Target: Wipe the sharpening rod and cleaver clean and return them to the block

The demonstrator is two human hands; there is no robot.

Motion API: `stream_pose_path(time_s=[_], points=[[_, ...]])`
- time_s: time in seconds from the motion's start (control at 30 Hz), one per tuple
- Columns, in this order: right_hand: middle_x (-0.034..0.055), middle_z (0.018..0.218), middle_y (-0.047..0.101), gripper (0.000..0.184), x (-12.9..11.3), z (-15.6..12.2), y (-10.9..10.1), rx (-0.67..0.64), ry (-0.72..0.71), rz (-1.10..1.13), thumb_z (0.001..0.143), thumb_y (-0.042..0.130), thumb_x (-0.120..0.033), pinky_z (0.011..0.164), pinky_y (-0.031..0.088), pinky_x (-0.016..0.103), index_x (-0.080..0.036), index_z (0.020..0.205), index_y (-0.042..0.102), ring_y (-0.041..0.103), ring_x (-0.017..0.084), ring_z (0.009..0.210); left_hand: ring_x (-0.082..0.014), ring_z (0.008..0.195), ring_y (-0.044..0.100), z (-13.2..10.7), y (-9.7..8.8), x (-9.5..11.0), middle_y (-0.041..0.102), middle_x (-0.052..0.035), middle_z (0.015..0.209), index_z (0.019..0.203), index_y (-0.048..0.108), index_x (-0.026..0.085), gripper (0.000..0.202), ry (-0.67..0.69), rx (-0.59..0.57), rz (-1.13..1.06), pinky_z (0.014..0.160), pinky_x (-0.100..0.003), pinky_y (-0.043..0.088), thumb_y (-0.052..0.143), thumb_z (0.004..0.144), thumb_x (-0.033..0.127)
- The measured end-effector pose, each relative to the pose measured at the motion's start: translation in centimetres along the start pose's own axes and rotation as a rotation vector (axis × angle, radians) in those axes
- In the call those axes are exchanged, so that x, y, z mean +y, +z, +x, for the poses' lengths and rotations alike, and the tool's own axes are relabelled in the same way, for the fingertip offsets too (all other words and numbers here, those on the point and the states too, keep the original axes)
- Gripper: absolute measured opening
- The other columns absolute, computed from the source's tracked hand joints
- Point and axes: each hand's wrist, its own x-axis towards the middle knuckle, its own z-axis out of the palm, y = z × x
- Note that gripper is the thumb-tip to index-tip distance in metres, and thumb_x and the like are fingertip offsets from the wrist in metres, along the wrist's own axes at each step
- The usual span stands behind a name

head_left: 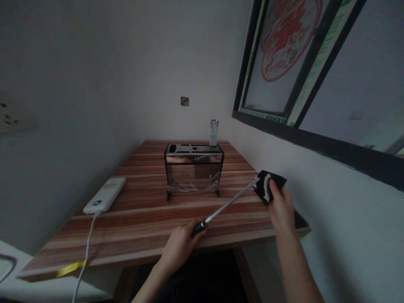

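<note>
My left hand point(179, 243) is closed around the black handle of a sharpening steel point(232, 200). The long grey rod slants up to the right over the front of the table. At its far tip, my right hand point(281, 206) grips a folded black cloth point(262, 194) with a white stripe. The tip meets the left edge of this cloth; whether the cloth wraps it I cannot tell. Behind the rod stands what looks like a clear-sided knife block point(194, 168) with a dark frame and slots in its top.
A wood-striped table point(142, 210) reaches back to the wall. On its left lies a white power strip point(105, 195) with a white cable point(89, 240) hanging over the front edge. Behind the block's right end stands a small silvery upright packet point(213, 132). A dark-framed window point(284, 126) borders the right.
</note>
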Motion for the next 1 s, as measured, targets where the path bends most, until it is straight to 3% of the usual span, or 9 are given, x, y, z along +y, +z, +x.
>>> stream_pose_path(time_s=[0.23,0.4,0.53,0.63,0.9,1.0], points=[[0.005,0.099,0.071,0.043,5.3,-3.5,0.4,-0.123,0.274,-0.077,0.061,0.075,-0.048,0.082,0.049,0.035,-0.021,0.094,0.068,0.063,0.025,0.096,-0.0206,0.079,0.065,-0.2,0.0,-0.2,0.069,-0.0031,0.083,0.093,0.061,0.02,0.021,0.019,0.067,-0.162,0.067,-0.023,0.042,0.047,0.086,0.034],[0.006,0.099,0.072,0.042,7.5,-5.5,1.7,-0.257,0.318,-0.119,0.061,0.074,-0.05,0.092,0.044,0.041,-0.02,0.092,0.07,0.061,0.028,0.101,-0.0211,0.077,0.062,-0.5,-0.1,-0.9,0.068,-0.0046,0.082,0.094,0.063,0.017,0.029,0.034,0.167,-0.266,0.069,-0.024,0.044,0.046,0.084,0.039],[0.0068,0.1,0.071,0.044,8.0,-6.3,2.4,-0.307,0.343,-0.107,0.06,0.076,-0.049,0.094,0.043,0.044,-0.02,0.094,0.069,0.061,0.03,0.102,-0.0161,0.06,0.054,-0.3,-1.8,-1.3,0.059,-0.0008,0.064,0.082,0.062,0.015,0.029,0.05,0.31,-0.265,0.057,-0.022,0.04,0.047,0.082,0.041],[0.006,0.103,0.071,0.043,8.1,-6.5,2.7,-0.352,0.328,-0.071,0.062,0.076,-0.047,0.095,0.043,0.043,-0.022,0.097,0.068,0.06,0.029,0.105,-0.0129,0.053,0.046,0.5,-4.9,-1.2,0.051,0.0022,0.057,0.073,0.057,0.016,0.028,0.096,0.389,-0.233,0.051,-0.02,0.035,0.048,0.08,0.042],[0.0039,0.112,0.066,0.054,7.6,-6.0,2.2,-0.396,0.316,-0.044,0.062,0.075,-0.05,0.098,0.041,0.043,-0.028,0.109,0.061,0.056,0.029,0.111,-0.0113,0.054,0.043,3.8,-16.3,-0.8,0.047,0.0048,0.058,0.074,0.049,0.018,0.025,0.218,0.597,0.109,0.051,-0.019,0.033,0.047,0.079,0.042],[0.004,0.12,0.062,0.054,7.1,-5.7,1.9,-0.461,0.274,-0.094,0.067,0.068,-0.056,0.098,0.041,0.042,-0.03,0.113,0.059,0.052,0.028,0.117,-0.0118,0.054,0.046,5.0,-20.5,-0.3,0.049,0.0043,0.059,0.075,0.05,0.019,0.029,0.253,0.566,0.264,0.052,-0.019,0.033,0.044,0.081,0.046]])
